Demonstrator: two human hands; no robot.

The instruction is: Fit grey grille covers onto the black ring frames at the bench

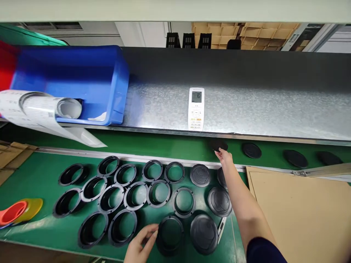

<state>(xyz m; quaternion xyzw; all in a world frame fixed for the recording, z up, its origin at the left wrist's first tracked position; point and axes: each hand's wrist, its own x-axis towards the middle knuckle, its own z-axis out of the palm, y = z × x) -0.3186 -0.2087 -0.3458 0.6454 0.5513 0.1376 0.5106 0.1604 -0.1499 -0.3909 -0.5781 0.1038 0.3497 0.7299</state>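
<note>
Head view: right hand (225, 157) stretched to the green conveyor belt (170, 146), fingertips touching a black round plastic disc (218, 145); grip not discernible. Left hand (141, 243) loosely open, fingers resting on the rim of a black plastic ring (170, 233) at the near edge of the green worktop (41, 175). White remote control (196, 108) on the metal shelf (274, 106).

R hand (225, 156) outstretched, L hand (141, 239) low.

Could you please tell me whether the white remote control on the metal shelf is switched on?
On: the remote control lies flat on the metal shelf, display lit and showing digits.
</note>
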